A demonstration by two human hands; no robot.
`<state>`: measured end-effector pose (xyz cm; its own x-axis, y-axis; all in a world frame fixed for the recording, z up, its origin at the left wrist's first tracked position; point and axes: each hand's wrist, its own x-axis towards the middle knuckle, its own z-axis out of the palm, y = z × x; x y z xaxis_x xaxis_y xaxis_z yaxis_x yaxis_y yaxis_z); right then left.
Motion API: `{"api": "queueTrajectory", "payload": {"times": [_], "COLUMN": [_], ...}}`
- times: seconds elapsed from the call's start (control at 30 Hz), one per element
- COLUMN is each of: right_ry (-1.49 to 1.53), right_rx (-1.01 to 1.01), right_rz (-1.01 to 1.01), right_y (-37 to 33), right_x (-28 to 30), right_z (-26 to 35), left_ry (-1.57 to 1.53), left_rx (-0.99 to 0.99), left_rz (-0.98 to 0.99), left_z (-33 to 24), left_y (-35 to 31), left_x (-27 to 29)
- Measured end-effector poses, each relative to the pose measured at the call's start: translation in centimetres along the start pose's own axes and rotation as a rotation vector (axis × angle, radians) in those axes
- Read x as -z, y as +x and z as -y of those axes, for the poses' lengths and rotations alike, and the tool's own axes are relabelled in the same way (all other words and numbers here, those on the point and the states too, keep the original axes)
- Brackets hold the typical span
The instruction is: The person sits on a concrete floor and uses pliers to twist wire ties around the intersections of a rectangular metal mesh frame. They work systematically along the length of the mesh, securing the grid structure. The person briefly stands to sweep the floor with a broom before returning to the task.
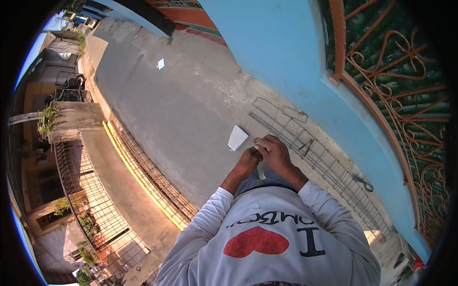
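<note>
My left hand [247, 163] and my right hand [277, 153] meet in front of my body, fingers pinched together. What lies between the fingertips is too small to make out. A narrow pale strip [261, 171] shows just below them, and I cannot tell whether it is held. To the right of the hands a long cage of thin steel bars [329, 164] lies on the ground along the wall. A dark looped thing [363, 184] rests on its right side. Beyond my left hand a white block [237, 138] sits on the pavement.
A light blue wall [276, 43] with an orange-framed metal grille [396, 95] rises on the right. Long steel bars [152, 167] run beside a yellow strip [138, 171] on the left, near a wire fence [90, 186]. A small white piece [161, 64] lies farther up the grey road [157, 109].
</note>
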<state>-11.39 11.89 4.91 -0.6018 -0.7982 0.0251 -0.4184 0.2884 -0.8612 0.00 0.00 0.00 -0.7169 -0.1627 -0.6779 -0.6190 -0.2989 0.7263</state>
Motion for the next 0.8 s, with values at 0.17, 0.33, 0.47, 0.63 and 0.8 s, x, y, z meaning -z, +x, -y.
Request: {"api": "queueTrajectory", "payload": {"times": [0.17, 0.33, 0.47, 0.63, 0.8], "right_ry": [-0.203, -0.377, -0.253, -0.125, -0.152], "right_rx": [0.357, 0.453, 0.366, 0.324, 0.312], "right_rz": [0.024, 0.150, 0.225, 0.108, 0.120], "right_y": [0.0, -0.4, 0.1, 0.5, 0.3], "right_x": [0.5, 1.3, 1.0, 1.1, 0.6], "right_z": [-0.1, -0.5, -1.3, -1.1, -1.4], "left_ry": [0.022, 0.203, -0.099, -0.524, -0.913], "left_rx": [-0.153, 0.022, 0.089, 0.003, -0.062], "left_rz": [-0.058, -0.037, 0.016, 0.284, 0.588], "left_z": [2.2, 1.6, 0.3, -0.5, 0.1], "left_y": [0.6, -0.2, -1.3, -2.7, -3.5], "left_x": [-0.3, -0.6, -0.8, 1.2, 1.6]}}
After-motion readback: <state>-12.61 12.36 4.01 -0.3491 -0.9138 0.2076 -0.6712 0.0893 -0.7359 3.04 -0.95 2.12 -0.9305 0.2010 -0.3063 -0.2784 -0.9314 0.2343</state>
